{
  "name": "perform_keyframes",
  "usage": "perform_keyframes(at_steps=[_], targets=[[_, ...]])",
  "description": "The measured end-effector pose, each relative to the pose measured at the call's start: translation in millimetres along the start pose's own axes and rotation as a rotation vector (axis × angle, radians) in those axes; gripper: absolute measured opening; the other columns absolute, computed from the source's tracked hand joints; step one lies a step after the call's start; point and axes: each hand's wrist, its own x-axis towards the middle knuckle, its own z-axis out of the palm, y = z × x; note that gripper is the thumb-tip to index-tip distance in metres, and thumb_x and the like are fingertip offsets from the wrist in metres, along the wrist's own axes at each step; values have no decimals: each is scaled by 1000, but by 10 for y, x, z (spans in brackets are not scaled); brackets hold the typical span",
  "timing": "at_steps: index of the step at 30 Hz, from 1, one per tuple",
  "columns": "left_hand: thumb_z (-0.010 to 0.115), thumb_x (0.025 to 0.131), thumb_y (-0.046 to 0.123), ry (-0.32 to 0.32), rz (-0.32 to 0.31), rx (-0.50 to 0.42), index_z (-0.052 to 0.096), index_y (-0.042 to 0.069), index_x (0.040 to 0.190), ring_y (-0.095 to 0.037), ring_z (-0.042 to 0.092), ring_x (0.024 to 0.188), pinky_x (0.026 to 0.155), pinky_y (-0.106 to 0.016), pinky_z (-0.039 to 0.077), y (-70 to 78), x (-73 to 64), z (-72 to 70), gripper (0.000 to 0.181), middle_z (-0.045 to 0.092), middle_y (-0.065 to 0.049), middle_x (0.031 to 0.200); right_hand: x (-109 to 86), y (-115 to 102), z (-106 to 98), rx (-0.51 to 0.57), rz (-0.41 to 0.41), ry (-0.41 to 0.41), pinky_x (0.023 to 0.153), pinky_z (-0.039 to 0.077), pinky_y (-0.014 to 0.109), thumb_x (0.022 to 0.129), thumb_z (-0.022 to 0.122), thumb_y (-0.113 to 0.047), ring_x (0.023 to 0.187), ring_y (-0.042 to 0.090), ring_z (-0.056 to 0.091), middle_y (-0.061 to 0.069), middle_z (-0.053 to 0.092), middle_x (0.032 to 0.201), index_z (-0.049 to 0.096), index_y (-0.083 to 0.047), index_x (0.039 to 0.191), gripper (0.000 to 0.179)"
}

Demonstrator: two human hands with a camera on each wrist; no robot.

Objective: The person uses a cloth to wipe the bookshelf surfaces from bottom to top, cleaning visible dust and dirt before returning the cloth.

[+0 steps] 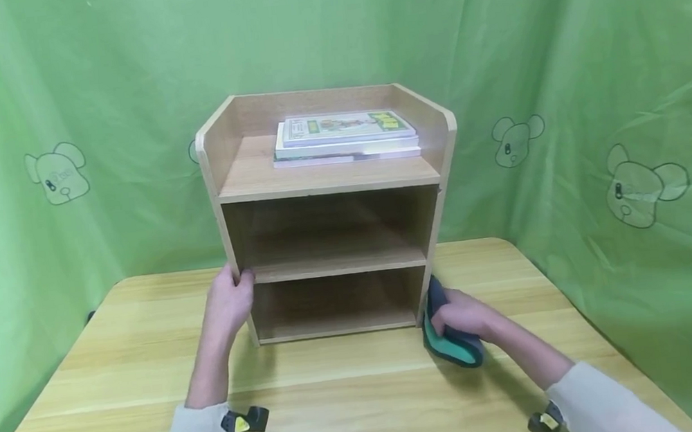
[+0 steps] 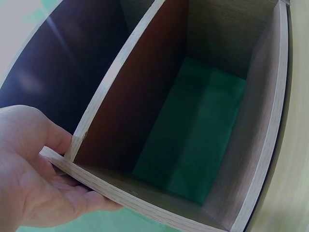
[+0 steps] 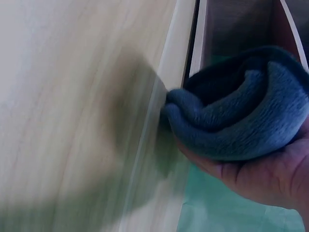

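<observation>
A light wooden shelf unit [image 1: 335,267] stands upright on the table. My left hand [image 1: 229,300] grips its left side panel around mid height, thumb on the inner side at the middle shelf's end; in the left wrist view the fingers [image 2: 91,200] lie along the panel's outside. In my right hand [image 1: 465,316] is a folded cloth [image 3: 241,111], dark blue with a green face, held against the lower outside of the right side panel. Folds of the cloth cover part of the fingers in the right wrist view.
Several books [image 1: 345,139] lie stacked on the unit's top shelf. The wooden table [image 1: 338,397] reaches out in front and to both sides. A green curtain [image 1: 132,70] with mouse drawings hangs behind and along the sides.
</observation>
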Motion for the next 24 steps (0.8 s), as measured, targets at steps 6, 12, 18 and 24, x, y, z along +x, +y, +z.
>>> perform_keyframes(at_steps=[6, 12, 18, 24], targets=[[41, 107, 27, -2, 4, 0, 53, 3, 125, -20, 46, 72, 65, -32, 45, -6, 8, -5, 33, 46, -6, 81, -109, -24, 24, -25, 58, -110, 62, 49, 30, 67, 66, -5, 70, 20, 56, 6, 56, 79, 53, -6, 84, 21], [42, 107, 27, 5, 13, 6, 54, 5, 128, -22, 47, 74, 68, -33, 46, -18, 19, 7, 34, 47, -7, 83, -249, -129, 70, -140, 89, -171, 61, 45, 30, 67, 68, -7, 71, 21, 51, 8, 53, 82, 53, -5, 84, 23], [41, 107, 28, 11, 5, 13, 55, 5, 123, -22, 48, 74, 67, -34, 46, -11, 17, 1, 31, 47, -6, 81, -322, -256, 139, -238, 57, -175, 54, 39, 26, 66, 70, -8, 60, 16, 44, 2, 48, 68, 51, -10, 68, 19], [41, 107, 29, 11, 6, 14, 55, 6, 124, -23, 49, 76, 69, -34, 47, -18, 19, 3, 32, 48, -7, 82, -372, -362, 174, -311, -2, -203, 57, 41, 29, 68, 73, -7, 64, 17, 46, 1, 49, 71, 56, -7, 74, 19]])
